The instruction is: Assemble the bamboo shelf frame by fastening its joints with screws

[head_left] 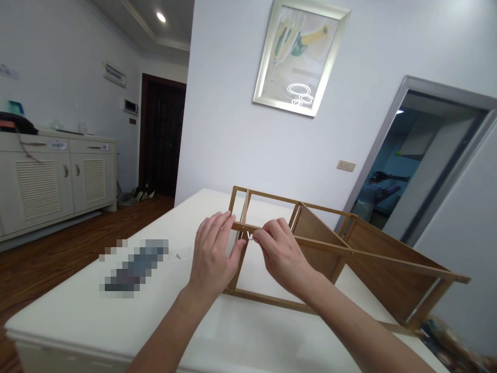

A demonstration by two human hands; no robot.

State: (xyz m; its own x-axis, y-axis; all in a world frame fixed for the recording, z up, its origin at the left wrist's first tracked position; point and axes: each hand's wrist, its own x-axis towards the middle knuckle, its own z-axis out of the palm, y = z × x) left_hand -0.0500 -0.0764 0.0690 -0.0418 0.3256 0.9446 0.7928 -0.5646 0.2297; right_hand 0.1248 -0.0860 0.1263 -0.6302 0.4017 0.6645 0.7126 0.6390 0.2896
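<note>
A wooden shelf rack (322, 242) with brown panels lies on its side on the white table (73, 308). My left hand (213, 254) holds the near-left end of its upper rail, fingers over the wood and thumb below. My right hand (282, 254) is closed in a pinch on a small bent metal hex key (249, 236). The key's short end meets the rail by the joint with a crosspiece, between my two hands. The fastener under its tip is too small to make out.
A small clear bag (180, 257) with a screw-like piece lies left of my left hand, beside a pixelated dark object (135, 264). Behind the table stands a wall with a framed picture (302, 57). A white cabinet (58, 176) is at the left, a doorway (399, 155) at the right.
</note>
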